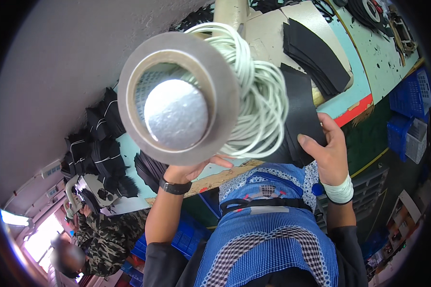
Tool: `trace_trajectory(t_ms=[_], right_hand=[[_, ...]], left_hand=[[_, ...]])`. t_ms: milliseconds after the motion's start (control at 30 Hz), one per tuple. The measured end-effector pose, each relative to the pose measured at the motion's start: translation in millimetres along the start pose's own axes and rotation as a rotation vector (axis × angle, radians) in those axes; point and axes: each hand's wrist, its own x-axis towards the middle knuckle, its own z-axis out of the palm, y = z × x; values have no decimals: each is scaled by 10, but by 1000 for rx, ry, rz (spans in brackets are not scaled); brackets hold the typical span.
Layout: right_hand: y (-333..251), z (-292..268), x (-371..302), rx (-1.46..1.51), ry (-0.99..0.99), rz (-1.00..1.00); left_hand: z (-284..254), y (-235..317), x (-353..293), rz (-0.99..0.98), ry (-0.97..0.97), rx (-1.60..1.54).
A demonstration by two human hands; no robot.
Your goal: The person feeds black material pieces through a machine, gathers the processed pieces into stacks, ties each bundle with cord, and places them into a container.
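Pinched between the thumb and fingers of my right hand (331, 152) is the near end of a stack of black curved sheets (301, 103), which runs away from me beside the sewing machine. My left hand (189, 171), with a dark band at its wrist, is partly hidden behind a large roll of tape (129, 103). Its visible fingers are stretched out to the right, with nothing seen in them. A round silvery top (176, 115) shows inside the roll's core. Loops of white cord (263, 105) hang beside the roll, hiding the middle of the work.
More black curved pieces (313, 57) lie on the pale machine bed. Tied black bundles (103, 148) are piled at the left. A person in camouflage clothing (110, 239) works at another machine, lower left. Blue crates (409, 98) stand at the right.
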Motion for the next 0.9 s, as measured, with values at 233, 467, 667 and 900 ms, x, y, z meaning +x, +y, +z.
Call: trace_trajectory(t_ms=[233, 467, 667, 900], right_hand=[[-152, -159, -13, -33, 131, -20], [-469, -56, -683, -855, 25, -725], [-540, -177, -695, -630, -203, -777], [-203, -560, 927, -1327, 99, -928]], left_hand=[[369, -134, 276, 15, 31, 189], [1321, -237, 24, 53, -587, -225], [1233, -458, 251, -83, -607, -595], [1098, -522, 97, 33, -799, -668]])
